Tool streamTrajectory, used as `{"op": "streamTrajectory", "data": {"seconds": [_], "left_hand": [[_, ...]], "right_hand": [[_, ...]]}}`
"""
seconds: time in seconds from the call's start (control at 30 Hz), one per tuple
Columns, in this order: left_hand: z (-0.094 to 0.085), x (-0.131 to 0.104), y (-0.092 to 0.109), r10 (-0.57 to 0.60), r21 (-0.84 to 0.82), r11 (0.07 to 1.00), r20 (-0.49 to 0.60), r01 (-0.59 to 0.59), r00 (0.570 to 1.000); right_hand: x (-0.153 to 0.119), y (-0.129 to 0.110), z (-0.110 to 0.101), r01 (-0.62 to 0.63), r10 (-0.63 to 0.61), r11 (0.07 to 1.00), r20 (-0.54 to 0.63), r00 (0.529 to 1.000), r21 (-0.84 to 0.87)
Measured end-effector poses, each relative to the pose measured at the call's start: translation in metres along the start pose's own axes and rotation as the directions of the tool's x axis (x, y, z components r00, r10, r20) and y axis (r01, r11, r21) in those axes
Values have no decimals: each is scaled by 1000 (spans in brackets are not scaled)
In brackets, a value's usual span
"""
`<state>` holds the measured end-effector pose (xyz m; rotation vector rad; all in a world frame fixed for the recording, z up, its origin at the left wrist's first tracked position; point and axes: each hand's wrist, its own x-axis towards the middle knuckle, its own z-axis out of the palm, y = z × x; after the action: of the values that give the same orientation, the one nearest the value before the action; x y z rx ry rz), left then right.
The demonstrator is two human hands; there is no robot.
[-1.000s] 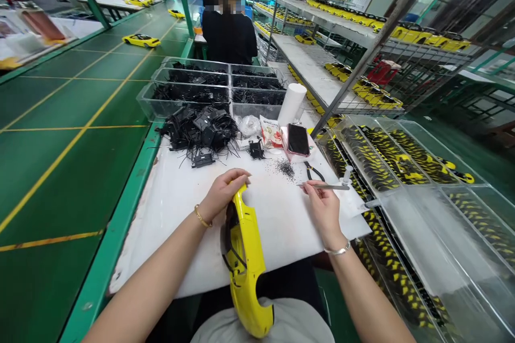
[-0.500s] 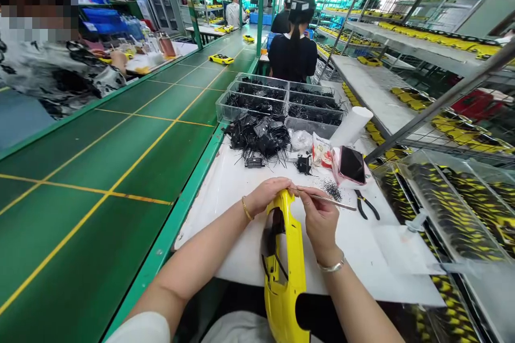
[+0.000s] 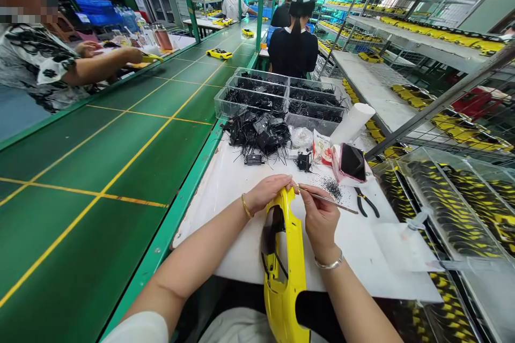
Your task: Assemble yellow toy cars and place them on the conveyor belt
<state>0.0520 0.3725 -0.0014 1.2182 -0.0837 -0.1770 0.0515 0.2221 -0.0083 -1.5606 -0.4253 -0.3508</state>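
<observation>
A yellow toy car body (image 3: 295, 252) with a dark windshield stands on end, tilted, over the near table edge and my lap. My left hand (image 3: 270, 193) is closed around its far end. In my right hand (image 3: 322, 220), fingers pinch a thin, flat, brownish strip-like tool (image 3: 341, 206). Its left tip reaches the car body's far end, close to my left fingertips; the exact contact is hidden by the fingers. Right of my right hand lie a scatter of tiny black pieces (image 3: 331, 188) and pliers with black handles (image 3: 367, 203).
Black wired parts (image 3: 261, 134) are heaped before a clear divided bin (image 3: 229, 110). A phone (image 3: 352, 163), a snack packet (image 3: 322, 147) and a white roll (image 3: 353, 123) lie nearby. Left runs a green conveyor (image 3: 137, 144) carrying yellow cars (image 3: 219, 53). Racks (image 3: 362, 86) stand right. Co-workers sit around.
The tool in my right hand has turned more edge-on and shifted slightly. The co-worker at left has stretched an arm toward the conveyor with a yellow part. My left hand keeps its place.
</observation>
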Motion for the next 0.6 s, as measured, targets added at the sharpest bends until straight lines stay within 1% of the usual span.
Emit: {"op": "streamTrajectory", "data": {"seconds": [0.2, 0.33, 0.6], "left_hand": [[1, 1, 1, 8, -11, 1000, 11, -7, 1000], [1, 1, 0, 4, -8, 1000, 10, -4, 1000], [-1, 1, -4, 16, -19, 1000, 23, -15, 1000]], "right_hand": [[1, 3, -1, -8, 8, 1000, 32, 999, 16], [1, 3, -1, -25, 25, 1000, 32, 999, -6], [2, 4, -1, -28, 28, 1000, 29, 999, 5]]}}
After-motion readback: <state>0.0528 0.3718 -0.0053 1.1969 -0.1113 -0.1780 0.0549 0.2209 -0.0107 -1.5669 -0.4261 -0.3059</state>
